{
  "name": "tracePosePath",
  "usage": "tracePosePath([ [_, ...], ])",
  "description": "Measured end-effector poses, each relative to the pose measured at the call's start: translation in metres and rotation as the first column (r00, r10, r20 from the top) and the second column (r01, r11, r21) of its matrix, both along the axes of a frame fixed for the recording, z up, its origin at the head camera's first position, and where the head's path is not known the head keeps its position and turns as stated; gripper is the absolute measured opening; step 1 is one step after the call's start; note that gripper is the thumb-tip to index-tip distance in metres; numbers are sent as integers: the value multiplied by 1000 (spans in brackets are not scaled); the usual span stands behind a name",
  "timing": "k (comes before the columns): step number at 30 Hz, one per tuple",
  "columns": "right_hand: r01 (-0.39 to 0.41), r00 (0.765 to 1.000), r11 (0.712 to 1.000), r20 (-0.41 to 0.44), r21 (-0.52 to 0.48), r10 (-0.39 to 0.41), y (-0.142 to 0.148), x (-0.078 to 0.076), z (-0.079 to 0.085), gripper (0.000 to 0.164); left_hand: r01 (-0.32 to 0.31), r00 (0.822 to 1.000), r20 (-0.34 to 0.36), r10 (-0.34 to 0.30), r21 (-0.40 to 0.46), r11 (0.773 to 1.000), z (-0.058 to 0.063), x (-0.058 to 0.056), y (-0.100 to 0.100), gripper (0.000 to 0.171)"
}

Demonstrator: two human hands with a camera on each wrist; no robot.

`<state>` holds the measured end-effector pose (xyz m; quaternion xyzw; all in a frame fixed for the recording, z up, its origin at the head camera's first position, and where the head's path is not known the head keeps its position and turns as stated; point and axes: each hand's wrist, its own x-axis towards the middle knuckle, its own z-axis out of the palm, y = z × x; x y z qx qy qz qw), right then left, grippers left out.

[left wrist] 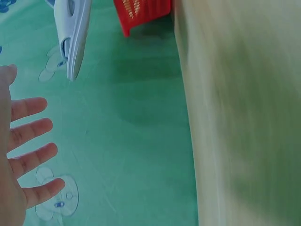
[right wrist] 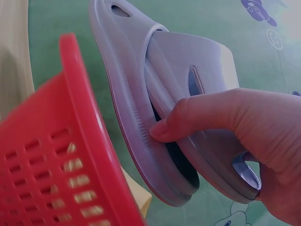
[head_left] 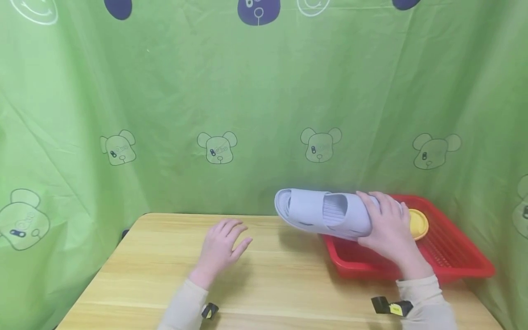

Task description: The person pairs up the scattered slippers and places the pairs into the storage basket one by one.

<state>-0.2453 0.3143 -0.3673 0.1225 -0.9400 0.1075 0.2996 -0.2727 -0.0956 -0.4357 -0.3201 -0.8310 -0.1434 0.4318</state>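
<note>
My right hand (head_left: 389, 227) grips a pair of pale blue-grey slippers (head_left: 307, 206) by one end, above the left part of a red basket (head_left: 342, 266). In the right wrist view the two slippers (right wrist: 124, 94) lie pressed together, one nested against the other, with the thumb (right wrist: 202, 115) across them. To the left, my left hand (head_left: 220, 245) hovers over the table, holding nothing. Its fingers (left wrist: 33, 160) are spread and relaxed in the left wrist view, below the tip of the slippers (left wrist: 73, 37).
A round yellow thing (head_left: 418, 224) lies in the red basket at the table's right side. The light wooden table (head_left: 136, 270) reaches back to a green curtain (head_left: 264, 82) with bear prints. The basket's wall (right wrist: 42, 155) has rows of slots.
</note>
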Motion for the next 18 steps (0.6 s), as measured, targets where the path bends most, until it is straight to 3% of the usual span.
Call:
tracePosePath([
  [8,19,1000,1000,-1,15,-19,19,6,6,112,45,999,-26,-46,-54,998,-8,0,21,44],
  [18,37,999,999,28,36,-38,40,12,14,115,46,997,57,-42,-69,997,3,4,43,46],
])
